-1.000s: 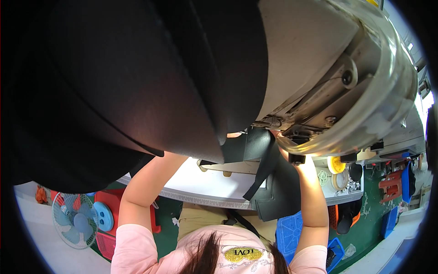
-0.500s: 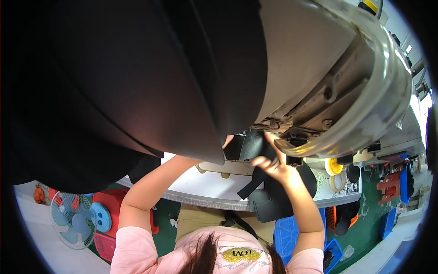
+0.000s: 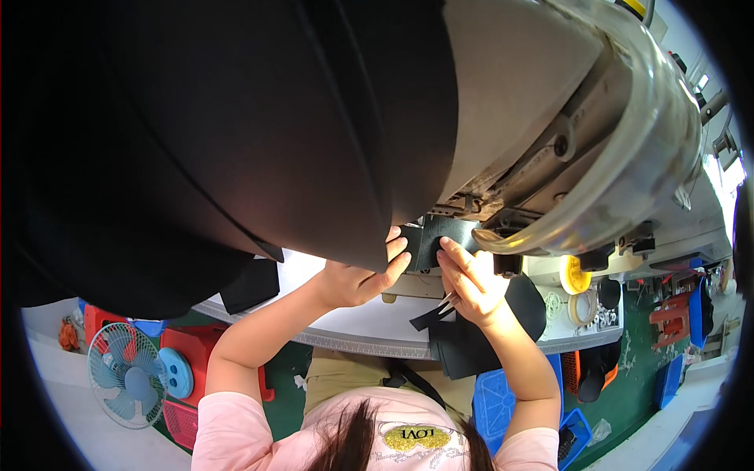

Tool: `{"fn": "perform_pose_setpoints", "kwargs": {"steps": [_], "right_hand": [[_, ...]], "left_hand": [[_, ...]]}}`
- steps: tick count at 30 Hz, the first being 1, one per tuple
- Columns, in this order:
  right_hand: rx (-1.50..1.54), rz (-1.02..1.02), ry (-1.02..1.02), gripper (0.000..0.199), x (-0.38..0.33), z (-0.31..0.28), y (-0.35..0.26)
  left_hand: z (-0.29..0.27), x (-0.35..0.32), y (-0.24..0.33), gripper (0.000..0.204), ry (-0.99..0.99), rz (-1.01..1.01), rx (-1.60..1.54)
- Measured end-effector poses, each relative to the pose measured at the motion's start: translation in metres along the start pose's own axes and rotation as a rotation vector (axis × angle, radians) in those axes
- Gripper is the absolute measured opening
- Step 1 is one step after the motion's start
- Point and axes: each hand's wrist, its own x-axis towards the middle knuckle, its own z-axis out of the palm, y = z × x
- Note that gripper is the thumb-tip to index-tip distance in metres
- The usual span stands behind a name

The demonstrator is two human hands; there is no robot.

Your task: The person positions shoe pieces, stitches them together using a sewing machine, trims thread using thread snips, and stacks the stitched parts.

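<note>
both hands sit at centre frame, under the sewing machine head [image 3: 597, 157].

- your left hand [image 3: 357, 279]: fingers curled, tips pressed on the left edge of the small black fabric piece [image 3: 440, 239]; a pinch rather than a full grip.
- your right hand [image 3: 471, 286]: fingers extended up onto the lower right of the same piece, lightly closed against it; something thin and metallic shows under the palm, kind not clear.
- black fabric piece: just above both hands, at the needle area; its long axis runs left to right; both hands touch it, and the right lies nearer the needle side.
- black strap and darker pieces [image 3: 463, 345]: lower centre, draped off the white table [image 3: 353, 330].
- large black material [image 3: 196, 133]: upper left, filling the frame.
- blue fan [image 3: 126, 377]: lower left.
</note>
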Motion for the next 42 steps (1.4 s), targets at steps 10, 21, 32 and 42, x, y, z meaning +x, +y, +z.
{"fn": "perform_pose_setpoints", "kwargs": {"steps": [10,21,32,42], "right_hand": [[-0.014,-0.002,-0.094,0.03,0.006,-0.009,0.0],[0.018,0.256,-0.331,0.038,0.007,-0.005,0.022],[0.226,0.103,-0.385,0.043,0.012,-0.014,-0.014],[0.1,0.163,-0.553,0.029,0.004,-0.008,-0.02]], "left_hand": [[-0.005,0.009,0.004,0.02,-0.028,-0.024,0.036],[0.001,0.01,-0.013,0.025,-0.187,-0.185,-0.049],[0.003,0.002,-0.025,0.019,-0.179,-0.213,-0.233],[-0.017,0.006,-0.064,0.022,-0.711,0.495,0.296]]}}
